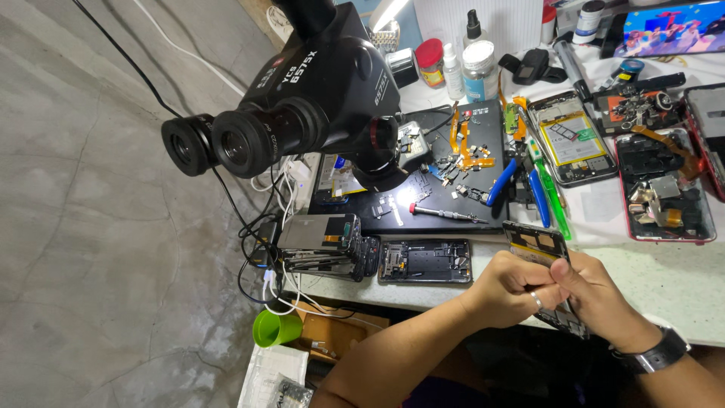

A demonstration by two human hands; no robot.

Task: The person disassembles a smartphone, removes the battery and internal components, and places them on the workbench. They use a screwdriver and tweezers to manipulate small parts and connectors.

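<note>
Phone frame (538, 243), a stripped dark shell with a yellowish strip near its upper end, sits between both hands at the near edge of the desk (664, 279), lifted off the surface rather than lying on it. Its long axis runs from upper left, away from the person, down to lower right, toward the body, so the free top end points at the black work mat (445, 162) and the lower end disappears behind the fingers. The left hand (513, 291), with a ring on one finger, curls over the frame's left side and lower middle, its grip clenched on that edge. The right hand (600, 298), a dark watch (658, 353) on its wrist, closes on the right side and lower end, thumb pressing toward the middle; whether a small tool is pinched there I cannot tell. Both hands are touching the frame, and they meet just below its midpoint, so neither is nearer than the other. Just left of the left hand another opened phone (425, 261) lies flat on the desk, long axis across. Beyond the frame's top end lie a red-handled screwdriver (445, 213) and blue-handled pliers (517, 177) on the mat, well apart from the hands. A black microscope (302, 98) hangs over the mat's left part.
</note>
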